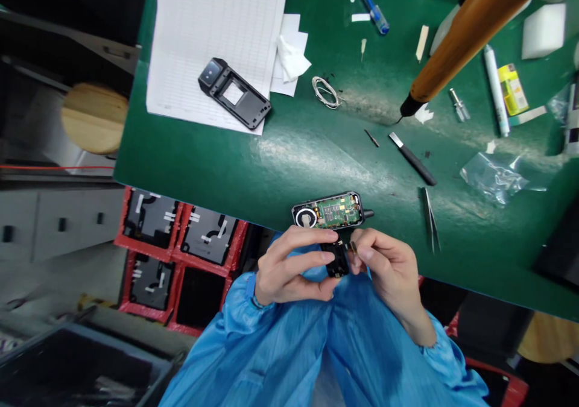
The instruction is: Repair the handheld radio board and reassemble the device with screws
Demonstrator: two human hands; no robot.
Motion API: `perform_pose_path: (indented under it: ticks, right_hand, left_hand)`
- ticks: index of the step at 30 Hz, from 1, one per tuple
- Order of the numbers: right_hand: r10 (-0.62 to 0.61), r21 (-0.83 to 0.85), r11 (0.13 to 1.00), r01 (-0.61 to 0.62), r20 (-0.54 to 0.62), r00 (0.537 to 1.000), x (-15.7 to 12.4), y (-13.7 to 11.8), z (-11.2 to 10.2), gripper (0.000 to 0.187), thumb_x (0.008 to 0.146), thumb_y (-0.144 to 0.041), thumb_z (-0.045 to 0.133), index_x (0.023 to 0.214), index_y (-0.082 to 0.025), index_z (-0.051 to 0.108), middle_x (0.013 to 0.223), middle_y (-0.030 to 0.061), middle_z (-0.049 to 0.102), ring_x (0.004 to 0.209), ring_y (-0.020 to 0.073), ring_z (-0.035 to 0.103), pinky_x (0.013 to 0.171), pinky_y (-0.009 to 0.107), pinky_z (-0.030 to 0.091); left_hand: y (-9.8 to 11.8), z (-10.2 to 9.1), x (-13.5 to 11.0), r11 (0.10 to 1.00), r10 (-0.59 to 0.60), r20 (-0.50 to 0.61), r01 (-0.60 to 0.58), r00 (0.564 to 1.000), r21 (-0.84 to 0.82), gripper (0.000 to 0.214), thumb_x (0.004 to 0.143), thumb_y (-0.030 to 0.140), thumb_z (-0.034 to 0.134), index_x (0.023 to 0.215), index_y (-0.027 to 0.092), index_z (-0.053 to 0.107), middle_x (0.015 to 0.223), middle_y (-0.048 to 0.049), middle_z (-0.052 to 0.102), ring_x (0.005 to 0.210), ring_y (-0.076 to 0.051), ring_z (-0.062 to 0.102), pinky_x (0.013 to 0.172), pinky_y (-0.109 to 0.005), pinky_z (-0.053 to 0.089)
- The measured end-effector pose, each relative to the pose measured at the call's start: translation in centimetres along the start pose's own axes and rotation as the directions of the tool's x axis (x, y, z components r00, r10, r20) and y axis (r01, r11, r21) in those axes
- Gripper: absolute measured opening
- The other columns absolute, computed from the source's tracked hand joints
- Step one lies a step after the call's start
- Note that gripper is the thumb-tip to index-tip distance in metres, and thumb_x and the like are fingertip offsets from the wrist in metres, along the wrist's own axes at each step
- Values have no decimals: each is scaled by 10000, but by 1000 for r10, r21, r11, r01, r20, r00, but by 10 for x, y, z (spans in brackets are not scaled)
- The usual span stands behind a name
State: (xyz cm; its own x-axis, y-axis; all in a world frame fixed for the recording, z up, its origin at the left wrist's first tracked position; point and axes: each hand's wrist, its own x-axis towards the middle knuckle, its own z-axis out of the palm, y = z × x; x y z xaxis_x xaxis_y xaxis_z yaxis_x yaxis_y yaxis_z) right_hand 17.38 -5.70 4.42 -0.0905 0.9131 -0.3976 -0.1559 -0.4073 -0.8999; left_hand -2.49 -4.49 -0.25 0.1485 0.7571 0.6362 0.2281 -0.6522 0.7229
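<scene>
My left hand (294,265) grips a small black device part (335,263) between thumb and fingers, just off the table's front edge. At that part's right side, my right hand (389,267) pinches a tiny thin piece (353,247), partly hidden by the fingers; it looks like a flex cable, though I cannot be sure. Right above both hands lies an opened handheld device (337,211), its green circuit board and round speaker facing up and a stubby antenna on the right. Tweezers (430,220) rest to the right of my right hand.
A black device shell (235,93) sits on printed sheets (217,27) at upper left. Toward the right are a black-handled blade (412,158), a clear plastic bag (493,176) and a white marker (496,90). A brown-handled tool (470,36) hangs over the green table (203,160), near coiled wire (325,92).
</scene>
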Motion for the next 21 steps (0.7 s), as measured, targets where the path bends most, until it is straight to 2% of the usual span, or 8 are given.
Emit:
perform_pose_path:
  ticks: [8, 14, 18, 21]
  right_hand:
    - [-15, 47, 999, 16, -13, 1000, -2, 7, 2, 612, 1018, -693, 804, 657, -236, 614, 559, -19, 534, 558, 130, 425, 566, 293, 373]
    - [-60, 13, 998, 61, -51, 997, -2, 9, 0, 627, 1106, -638, 687, 633, -228, 652, 581, 8, 553, 574, 147, 481, 567, 318, 358]
    - [-121, -66, 991, 115, -86, 989, -3, 7, -3, 683, 1153, -591, 635, 577, -226, 611, 559, 15, 535, 589, 151, 488, 629, 350, 378]
    - [-143, -113, 985, 133, -85, 986, -2, 4, -5, 630, 1152, -605, 639, 650, -226, 655, 612, 12, 577, 599, 147, 504, 608, 343, 371]
  left_hand:
    - [-2, -1, 2, 1000, 10, 68, -9, 998, -13, 291, 1098, 398, 859, 1237, 177, 733, 1205, -130, 889, 1087, -222, 905, 870, -324, 745]
    - [-2, 1, 2, 999, 20, 29, -19, 999, -29, 300, 1074, 389, 883, 1220, 173, 735, 1196, -123, 887, 1076, -221, 902, 862, -322, 748]
    - [1, 3, 1, 1000, -5, -10, 5, 1000, -14, 278, 1077, 406, 875, 1202, 202, 733, 1178, -88, 890, 1035, -208, 906, 841, -312, 748]
    - [1, 2, 2, 1000, -19, -15, 19, 1000, 5, 277, 1086, 428, 862, 1214, 221, 732, 1175, -76, 893, 1017, -206, 907, 820, -312, 746]
